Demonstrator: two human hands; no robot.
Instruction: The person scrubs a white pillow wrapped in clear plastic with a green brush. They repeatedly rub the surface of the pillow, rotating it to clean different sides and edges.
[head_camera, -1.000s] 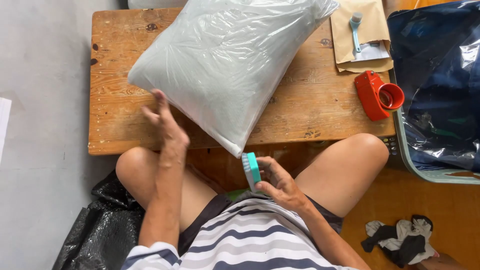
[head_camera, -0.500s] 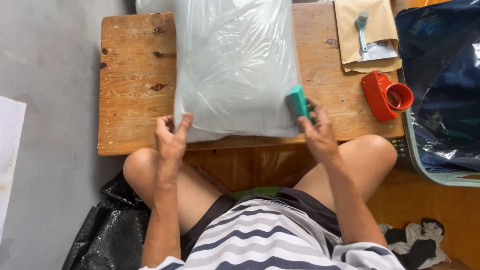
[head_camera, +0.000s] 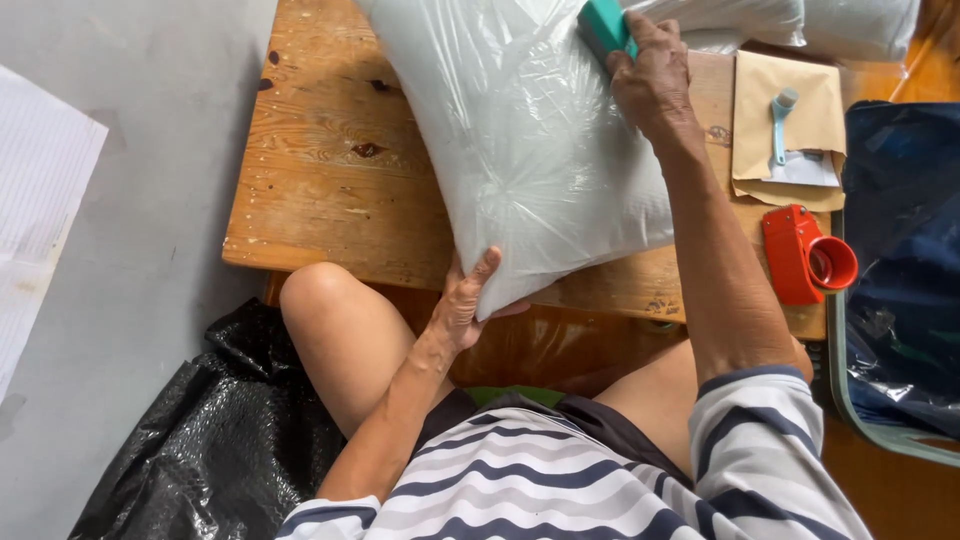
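Bag (head_camera: 530, 150), clear plastic, pale filling, lies on wooden tabletop (head_camera: 320, 190), near corner overhanging the edge. Left hand (head_camera: 465, 300) clenched on that corner from below; right hand (head_camera: 650, 80) grasps a teal block (head_camera: 605, 25), pressed on the bag's far side. Red tape dispenser (head_camera: 805, 255) and brown envelope (head_camera: 785, 130) sit right of the bag.

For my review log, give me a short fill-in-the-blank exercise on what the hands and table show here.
1. The right hand presses a ___-coloured block onto the plastic bag.
2. The left hand grips the bag's near ___.
3. The red tape dispenser lies on the ___ table.

Missing: teal; corner; wooden
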